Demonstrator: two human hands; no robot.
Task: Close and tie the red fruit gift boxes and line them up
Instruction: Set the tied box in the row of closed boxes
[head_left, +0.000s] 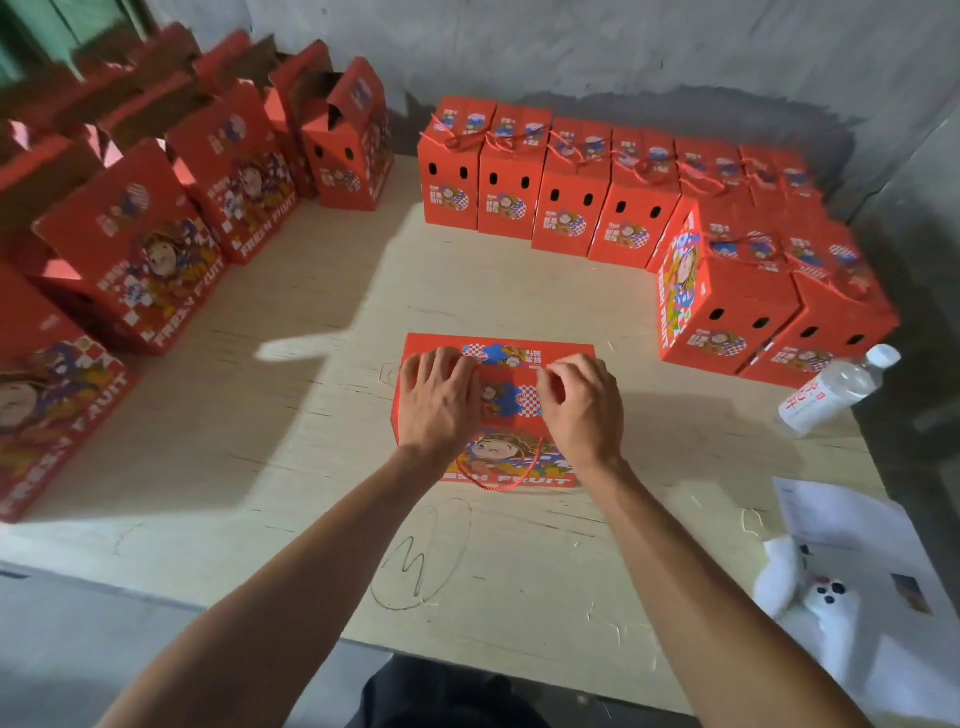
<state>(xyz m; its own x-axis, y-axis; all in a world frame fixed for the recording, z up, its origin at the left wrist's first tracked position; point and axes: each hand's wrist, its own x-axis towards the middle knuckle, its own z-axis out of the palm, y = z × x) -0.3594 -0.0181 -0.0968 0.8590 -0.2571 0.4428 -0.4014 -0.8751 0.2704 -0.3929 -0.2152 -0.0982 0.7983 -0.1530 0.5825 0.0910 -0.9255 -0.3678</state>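
Hands lay on the red box (498, 410) at the table's (291, 322) middle: the left hand (439, 397) flat, fingers straight, the right hand (582, 402) curled at its top flap, whatever it pinched hidden. A red cord (498, 480) looped below the box. Left of it, open boxes (130, 244) blurred out of frame.

A pale plywood tabletop (291, 395) fills most of the view, its surface marked with a pencilled oval scribble (421, 556) near the front edge. Light falls across it in bright patches, with soft shadows between them. Behind the table rises a rough grey concrete wall (623, 47), darker along its base. A green-tinted surface (31, 31) shows at the far left corner. Grey floor (78, 639) lies below the table's front edge.
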